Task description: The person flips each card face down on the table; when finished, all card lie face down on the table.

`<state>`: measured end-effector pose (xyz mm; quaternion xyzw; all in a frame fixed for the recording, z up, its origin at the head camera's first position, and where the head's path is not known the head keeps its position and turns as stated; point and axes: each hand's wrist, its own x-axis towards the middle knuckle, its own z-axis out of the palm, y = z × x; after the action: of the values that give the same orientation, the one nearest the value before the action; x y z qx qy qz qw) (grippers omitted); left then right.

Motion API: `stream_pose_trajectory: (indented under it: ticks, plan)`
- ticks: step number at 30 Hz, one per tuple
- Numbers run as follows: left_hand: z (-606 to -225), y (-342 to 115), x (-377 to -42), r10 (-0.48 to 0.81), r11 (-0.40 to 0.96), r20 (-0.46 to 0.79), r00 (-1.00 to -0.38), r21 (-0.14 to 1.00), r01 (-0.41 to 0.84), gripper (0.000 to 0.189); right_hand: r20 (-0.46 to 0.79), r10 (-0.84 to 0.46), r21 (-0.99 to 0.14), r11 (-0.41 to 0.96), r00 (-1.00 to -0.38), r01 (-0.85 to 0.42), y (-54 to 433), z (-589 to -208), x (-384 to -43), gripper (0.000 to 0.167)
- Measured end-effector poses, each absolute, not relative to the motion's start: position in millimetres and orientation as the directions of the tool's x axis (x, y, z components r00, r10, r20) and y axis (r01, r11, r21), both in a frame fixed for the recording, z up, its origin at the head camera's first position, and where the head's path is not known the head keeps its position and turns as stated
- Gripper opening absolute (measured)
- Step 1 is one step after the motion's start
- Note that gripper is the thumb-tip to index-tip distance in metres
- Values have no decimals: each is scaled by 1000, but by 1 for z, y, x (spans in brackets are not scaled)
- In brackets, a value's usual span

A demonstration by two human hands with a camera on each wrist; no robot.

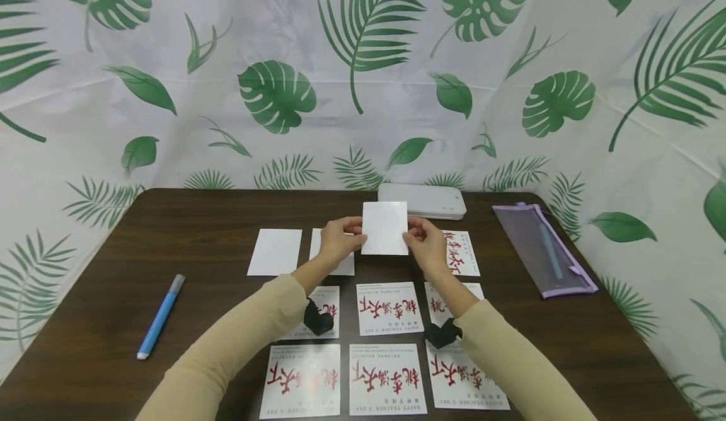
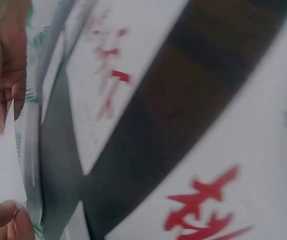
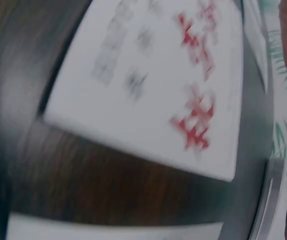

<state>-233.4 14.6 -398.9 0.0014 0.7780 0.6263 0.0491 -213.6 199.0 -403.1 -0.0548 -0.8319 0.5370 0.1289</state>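
Note:
A plain white card is held up over the far middle of the table, its blank side toward me. My left hand pinches its left edge between thumb and fingers. On the opposite edge, my right hand pinches it the same way. The left wrist view catches the raised card edge-on between both hands. Below lie rows of cards; two in the far row, a left one and one partly behind my left hand, show blank faces. Several nearer ones, such as this printed card, carry red characters.
A white flat case lies at the table's back edge, behind the raised card. To the right is a purple-edged mesh pouch with a blue pen inside. A blue marker lies at the left. A leaf-patterned cloth hangs behind.

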Motion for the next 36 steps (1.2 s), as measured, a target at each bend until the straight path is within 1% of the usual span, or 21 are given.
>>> stream_pose_trajectory:
  ticks: [4,8,12,16,20,23,25,30,36]
  plan:
    - [-405,17,-229,105,348,-9,-994,937,28,44,87,190,-846,532,-978,29,205,-406,-214,33]
    - [-409,18,-225,168,498,54,-984,857,132,44,50,148,-754,654,-988,60,209,-409,-213,34]
    - [-410,20,-224,213,614,69,-975,766,188,43,14,116,-702,709,-993,73,212,-411,-213,35]
    - [-411,21,-224,245,700,63,-968,679,221,38,-9,100,-677,732,-995,80,213,-414,-212,35]
    - [-411,22,-225,255,742,38,-966,633,221,28,-14,90,-666,742,-996,76,213,-415,-211,34]
    - [-409,22,-224,263,752,30,-964,620,224,16,-15,87,-663,745,-996,75,213,-415,-210,34]
    - [-408,22,-223,269,755,25,-963,616,227,12,-19,86,-663,745,-996,77,213,-415,-210,34]
    - [-410,21,-224,283,753,25,-959,614,238,23,-32,90,-666,740,-995,89,211,-415,-209,34]
    - [-413,20,-225,309,749,48,-950,603,274,26,-39,93,-670,736,-995,95,211,-416,-209,36]
